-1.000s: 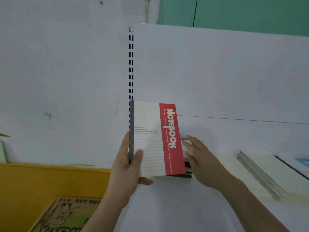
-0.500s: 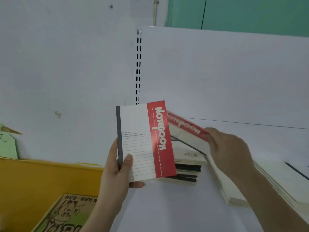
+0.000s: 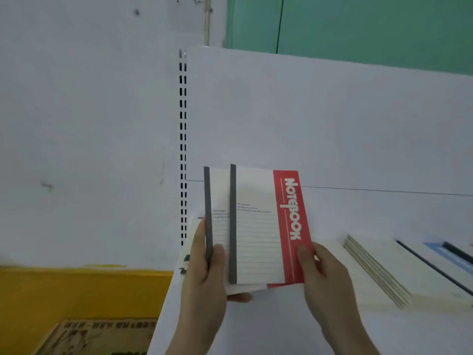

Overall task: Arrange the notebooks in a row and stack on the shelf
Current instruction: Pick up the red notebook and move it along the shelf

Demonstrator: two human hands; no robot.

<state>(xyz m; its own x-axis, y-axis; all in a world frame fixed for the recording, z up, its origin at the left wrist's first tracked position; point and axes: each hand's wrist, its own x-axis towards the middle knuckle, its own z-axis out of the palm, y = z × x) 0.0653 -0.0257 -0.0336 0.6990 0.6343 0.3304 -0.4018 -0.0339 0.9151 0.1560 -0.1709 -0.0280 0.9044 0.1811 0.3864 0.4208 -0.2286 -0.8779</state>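
Two red-and-white notebooks are held upright above the white shelf [image 3: 256,329], fanned so that the front notebook [image 3: 258,226] overlaps the rear notebook [image 3: 217,213], whose grey spine shows just to the left of the front one's spine. The left hand [image 3: 204,272] grips the rear notebook near its lower spine, thumb curled over the cover and fingers [image 3: 240,297] wrapped behind, their tips showing below the bottom edges. The right hand [image 3: 325,283] pinches the front notebook at its lower right corner, thumb pressed on the red band with the printed title, the other fingers hidden behind the cover. To the right of the right hand's fingers, a low stack of cream notebooks [image 3: 378,272] lies flat on the shelf, and beyond it lie darker-edged and blue covers [image 3: 445,254]. Left of the left hand's fingers, the slotted upright [image 3: 183,149] rises against the wall, and edges of more notebooks seem to peek out behind the hand, though they are too hidden to be sure. These look like thin, light, soft-cover books: likely to flex if held by one corner and to slide on each other, so squaring them by the spine edge and holding both faces together seems the steadier hold.
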